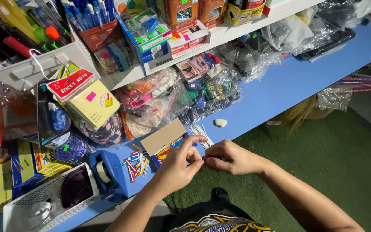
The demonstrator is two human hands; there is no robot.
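My left hand (179,165) and my right hand (228,157) meet fingertip to fingertip just off the front edge of a blue shelf (280,88). They pinch something very small between them; what it is cannot be made out. Just beyond the fingers lie thin white sticks (200,131) on the shelf. A flat brown cardboard piece (164,136) rests over a box of small coloured items (168,152) right by my left hand. Loose red, white and blue small pieces (135,165) are scattered to the left of it.
A blue tape dispenser (104,174) and a white mesh basket (44,199) sit at lower left. A yellow sticky-note pack (92,103) hangs above. Plastic bags of goods (168,96) crowd the shelf back; a white eraser-like lump (220,123) lies alone. Green carpet (323,163) covers the floor.
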